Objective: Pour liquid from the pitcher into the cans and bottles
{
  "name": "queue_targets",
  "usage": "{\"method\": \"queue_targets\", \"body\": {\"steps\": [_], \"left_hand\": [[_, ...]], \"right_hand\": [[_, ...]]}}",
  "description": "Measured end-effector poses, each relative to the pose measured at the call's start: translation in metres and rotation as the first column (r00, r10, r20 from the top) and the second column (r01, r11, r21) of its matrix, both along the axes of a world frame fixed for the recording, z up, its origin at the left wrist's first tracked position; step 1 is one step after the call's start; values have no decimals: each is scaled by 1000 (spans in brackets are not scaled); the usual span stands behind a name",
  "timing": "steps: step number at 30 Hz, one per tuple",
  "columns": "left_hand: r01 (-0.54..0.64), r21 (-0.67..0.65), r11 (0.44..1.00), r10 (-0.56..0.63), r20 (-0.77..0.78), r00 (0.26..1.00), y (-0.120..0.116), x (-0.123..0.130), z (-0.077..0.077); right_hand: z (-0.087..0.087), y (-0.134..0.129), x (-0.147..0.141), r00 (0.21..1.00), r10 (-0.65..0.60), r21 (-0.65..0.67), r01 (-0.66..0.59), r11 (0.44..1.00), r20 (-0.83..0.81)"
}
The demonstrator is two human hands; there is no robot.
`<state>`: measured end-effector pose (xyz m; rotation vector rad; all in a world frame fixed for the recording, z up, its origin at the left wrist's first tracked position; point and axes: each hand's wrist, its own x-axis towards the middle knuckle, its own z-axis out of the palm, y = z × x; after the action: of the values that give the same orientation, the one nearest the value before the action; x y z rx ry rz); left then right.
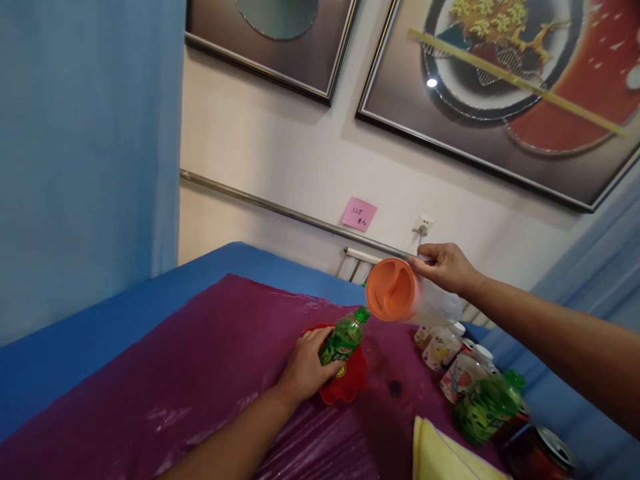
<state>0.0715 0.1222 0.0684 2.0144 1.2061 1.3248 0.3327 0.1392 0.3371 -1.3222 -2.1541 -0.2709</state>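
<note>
My left hand [306,365] is wrapped round a green-labelled plastic bottle [344,337] with a green cap. That bottle leans a little to the right over a red scalloped plate [356,383]; whether its base touches the plate is hidden. Up to the right, my right hand [447,267] grips the handle of a clear plastic pitcher [434,303]. Its orange lid [391,290] faces me, and the pitcher is tilted nearly on its side, above and to the right of the bottle. No liquid can be seen leaving it.
A purple plastic sheet [190,373] covers the blue table [240,257]. At the right stand several patterned jars [443,350], another green bottle [487,408] and drink cans [543,453]. A folded yellow cloth [445,457] lies near the front. Blue curtains [90,147] hang at both sides.
</note>
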Motion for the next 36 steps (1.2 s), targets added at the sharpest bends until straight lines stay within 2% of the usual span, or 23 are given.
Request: {"method": "queue_targets", "body": {"steps": [11,36], "left_hand": [[5,-16,1000,-5,7,1000,-2,0,4],[-2,-18,1000,2,8,1000,-3,0,3]], "right_hand": [[3,-2,-1,1000,2,-5,-2,1000,24],[4,-1,-1,999,6,-7,-6,1000,40]]}}
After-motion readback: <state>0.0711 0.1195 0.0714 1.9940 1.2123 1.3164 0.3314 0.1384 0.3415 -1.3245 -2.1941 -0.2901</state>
